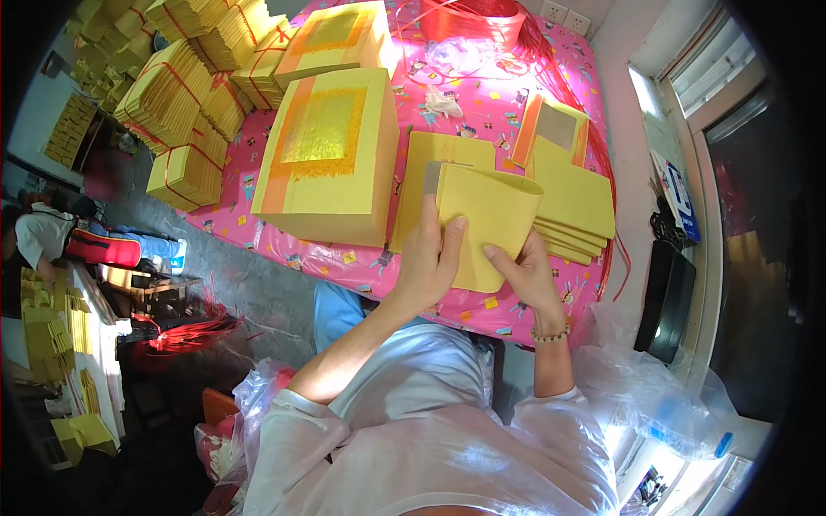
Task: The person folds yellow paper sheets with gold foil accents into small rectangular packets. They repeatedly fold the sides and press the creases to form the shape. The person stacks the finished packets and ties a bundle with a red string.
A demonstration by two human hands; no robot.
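Note:
Both hands hold a folded bundle of yellow paper (pixel 486 215) above the near edge of the table, its upper right side curving over in a loose fold. My left hand (pixel 430 258) grips its left edge, thumb lying on the front face. At the lower right edge my right hand (pixel 529 271) closes on it, thumb on the front and fingers mostly hidden behind. Just right of the bundle lie several folded yellow paper packets (pixel 581 202) in an overlapping pile. Beneath and left of it, a flat yellow sheet (pixel 447 148) rests on the tablecloth.
A tall yellow paper stack (pixel 323 146) with a gold square stands left on the pink tablecloth (pixel 379 262). Tied yellow bundles (pixel 185 176) pile up farther left. Red strands hang from a red basin (pixel 473 26) at the back. Another person (pixel 52 241) is at far left; a window (pixel 731 129) is right.

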